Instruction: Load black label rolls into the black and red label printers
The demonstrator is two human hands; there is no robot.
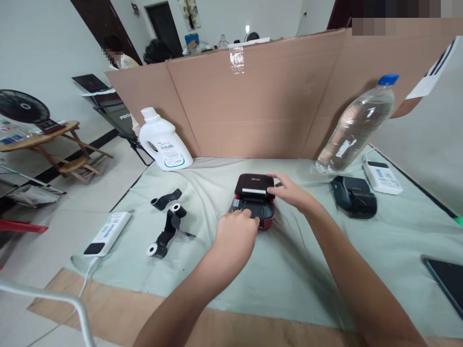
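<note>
With its black lid (253,182) raised toward 12 o'clock, the small red-and-black plastic device (256,203) sits at 1 o'clock from our left hand (237,232), roughly 9 from our right hand (290,191). Both touch it; can't tell if either's clamped on.

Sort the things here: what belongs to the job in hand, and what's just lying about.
Job in hand:
red-and-black device, open, left hand at its front, right hand on its lid
probably the dark rolls

Seemingly lying about:
white jug
clear bottle
black device
white boxes
dark tablet
</note>
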